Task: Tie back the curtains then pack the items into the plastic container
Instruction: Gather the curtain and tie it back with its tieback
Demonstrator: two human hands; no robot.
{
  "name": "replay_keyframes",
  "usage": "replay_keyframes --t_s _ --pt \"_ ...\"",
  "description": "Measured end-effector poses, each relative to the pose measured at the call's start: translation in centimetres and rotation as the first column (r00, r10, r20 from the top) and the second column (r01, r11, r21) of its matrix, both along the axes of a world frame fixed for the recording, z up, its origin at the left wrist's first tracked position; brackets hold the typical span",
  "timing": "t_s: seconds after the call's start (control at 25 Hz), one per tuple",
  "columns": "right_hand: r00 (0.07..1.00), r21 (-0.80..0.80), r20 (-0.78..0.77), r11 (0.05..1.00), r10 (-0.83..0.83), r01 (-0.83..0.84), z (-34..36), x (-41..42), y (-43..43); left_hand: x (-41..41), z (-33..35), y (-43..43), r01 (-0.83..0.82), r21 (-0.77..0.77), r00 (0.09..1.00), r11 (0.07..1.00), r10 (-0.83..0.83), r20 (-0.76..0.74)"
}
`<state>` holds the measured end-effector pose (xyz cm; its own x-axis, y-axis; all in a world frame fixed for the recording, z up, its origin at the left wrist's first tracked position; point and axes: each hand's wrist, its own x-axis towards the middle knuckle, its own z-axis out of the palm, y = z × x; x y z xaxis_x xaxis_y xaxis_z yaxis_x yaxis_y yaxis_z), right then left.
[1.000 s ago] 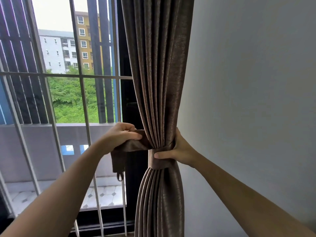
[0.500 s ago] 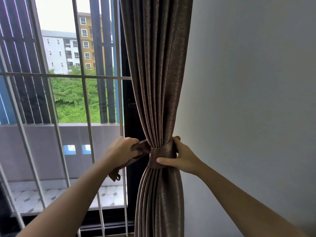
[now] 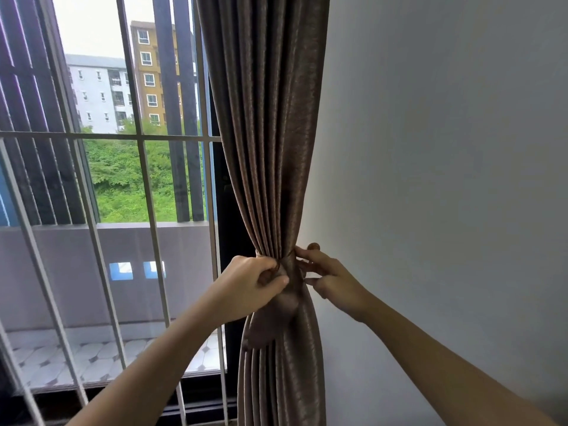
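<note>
Because the wrap must not slacken before it is fastened, my left hand (image 3: 246,287) comes first.

Item 1, left hand: fingers curled shut, thumb across the front, gripping the brown fabric tieback band (image 3: 287,269) against the window side of the bundle. It holds there to pin the tension. The band's loose tail hangs just below my knuckles.

Item 2, right hand (image 3: 332,281): fingers bent inward, pinching the band at its wall-side edge. The grip is fine rather than full, which I judge suits threading or hooking an end. Just above these fingers sits a small brown rounded shape (image 3: 313,246), and I cannot tell whether it is a hook or a loop.

Item 3, brown pleated curtain (image 3: 267,118): gathered into a narrow waist between my two hands, flaring above and below. It is drawn hard against the white wall (image 3: 430,149) so the glass is uncovered.

Item 4, white metal window grille (image 3: 144,179): left of the curtain, with a tiled balcony (image 3: 92,358) beyond.

Item 5, plastic container and its items: not in view. By my reckoning, packing waits until this tie is secured.
</note>
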<state>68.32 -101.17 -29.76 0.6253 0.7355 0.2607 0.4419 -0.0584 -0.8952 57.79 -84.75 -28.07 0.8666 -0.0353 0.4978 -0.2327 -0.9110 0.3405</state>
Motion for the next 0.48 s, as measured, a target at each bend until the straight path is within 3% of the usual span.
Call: replay_keyframes --t_s 0.08,0.2,0.32,0.4,0.48 --pt "0.998 0.028 -0.067 1.000 0.014 -0.012 0.4 0.0 0.1 0.8 -0.2 0.2 -0.008 -0.154 1.000 0.988 0.005 -0.022" --pt "0.996 0.049 -0.093 0.999 0.009 -0.004 0.4 0.2 0.6 1.2 -0.6 0.7 -0.011 -0.188 0.999 0.982 0.016 0.030" --pt "0.993 -0.078 0.110 0.996 -0.030 0.039 0.3 -0.4 1.2 1.5 -1.0 0.8 -0.030 -0.168 0.983 0.985 0.059 0.173" --pt "0.934 -0.115 0.344 0.983 -0.097 0.144 0.1 -0.9 1.9 1.8 -1.3 0.9 -0.061 -0.181 0.969 0.982 0.102 0.224" --pt "0.866 -0.127 0.473 0.960 -0.163 0.250 -0.7 -1.4 3.0 2.3 -1.5 1.1 -0.091 -0.162 0.960 0.983 0.130 0.247"
